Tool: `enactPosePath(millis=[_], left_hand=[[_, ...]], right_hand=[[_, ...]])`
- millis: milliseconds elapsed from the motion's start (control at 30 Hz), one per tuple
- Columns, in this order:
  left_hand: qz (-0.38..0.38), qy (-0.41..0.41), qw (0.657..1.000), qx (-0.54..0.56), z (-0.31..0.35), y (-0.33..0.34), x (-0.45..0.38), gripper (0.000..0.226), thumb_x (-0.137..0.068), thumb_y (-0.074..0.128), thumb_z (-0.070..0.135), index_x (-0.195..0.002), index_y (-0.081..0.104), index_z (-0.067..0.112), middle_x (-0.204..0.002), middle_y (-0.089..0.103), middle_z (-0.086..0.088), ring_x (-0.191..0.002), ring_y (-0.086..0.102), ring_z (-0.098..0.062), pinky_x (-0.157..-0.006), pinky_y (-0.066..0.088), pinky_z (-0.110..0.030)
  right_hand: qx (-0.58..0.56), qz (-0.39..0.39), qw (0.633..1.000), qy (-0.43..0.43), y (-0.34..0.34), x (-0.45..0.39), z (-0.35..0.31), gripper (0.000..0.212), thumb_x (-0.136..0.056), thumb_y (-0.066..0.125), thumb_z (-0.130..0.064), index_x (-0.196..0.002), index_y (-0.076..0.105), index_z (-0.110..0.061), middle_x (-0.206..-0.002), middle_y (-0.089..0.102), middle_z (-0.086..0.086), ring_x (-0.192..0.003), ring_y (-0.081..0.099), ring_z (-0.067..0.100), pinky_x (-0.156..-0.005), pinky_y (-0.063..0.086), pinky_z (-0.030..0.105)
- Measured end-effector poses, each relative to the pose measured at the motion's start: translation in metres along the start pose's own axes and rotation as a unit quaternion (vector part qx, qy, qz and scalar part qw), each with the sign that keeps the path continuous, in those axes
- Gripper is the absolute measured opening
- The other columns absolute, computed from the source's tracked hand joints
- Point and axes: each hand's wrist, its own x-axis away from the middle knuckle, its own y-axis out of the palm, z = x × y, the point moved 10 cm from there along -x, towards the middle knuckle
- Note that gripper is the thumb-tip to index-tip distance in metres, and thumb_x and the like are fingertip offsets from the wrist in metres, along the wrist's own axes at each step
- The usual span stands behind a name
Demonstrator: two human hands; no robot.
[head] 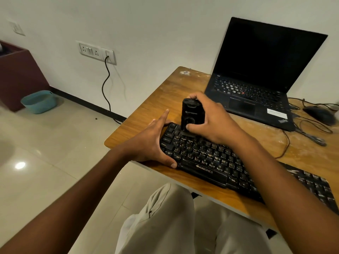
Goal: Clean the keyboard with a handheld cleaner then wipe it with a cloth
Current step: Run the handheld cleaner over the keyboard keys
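Observation:
A black keyboard (216, 160) lies slanted across the front of the wooden table (165, 99). My right hand (211, 120) grips a black handheld cleaner (189, 112), held upright with its nozzle down on the keys near the keyboard's top left corner. My left hand (152, 142) holds the keyboard's left end, thumb hooked at the front edge and fingers stretched along the side. No cloth is in view.
An open black laptop (256, 85) with a dark screen sits at the back of the table. A black mouse (319, 112) and loose cables (310, 132) lie at the right. A wall socket (97, 52), a hanging cord and a blue bin (39, 101) are at the left.

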Motion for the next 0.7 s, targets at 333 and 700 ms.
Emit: enactPosePath(millis=[333, 700], left_hand=[[-0.007, 0.000, 1.000, 0.003, 0.001, 0.000, 0.001, 0.161, -0.044, 0.096, 0.060, -0.153, -0.023, 0.051, -0.170, -0.002, 0.005, -0.157, -0.001, -0.028, -0.124, 0.018, -0.057], [-0.003, -0.003, 1.000, 0.002, 0.002, 0.000, 0.000, 0.160, -0.046, 0.097, 0.058, -0.154, -0.021, 0.049, -0.171, 0.000, 0.003, -0.157, -0.004, -0.026, -0.124, 0.018, -0.058]], right_hand=[[0.034, -0.040, 0.998, 0.024, 0.000, 0.013, 0.023, 0.072, -0.080, 0.083, -0.014, -0.134, 0.041, -0.037, -0.112, 0.058, -0.005, -0.087, 0.062, 0.008, -0.051, 0.051, 0.016], [-0.061, 0.028, 0.997, -0.029, 0.020, -0.004, -0.005, 0.067, -0.079, 0.081, -0.011, -0.129, 0.044, -0.035, -0.107, 0.062, -0.008, -0.087, 0.065, 0.008, -0.060, 0.055, 0.022]])
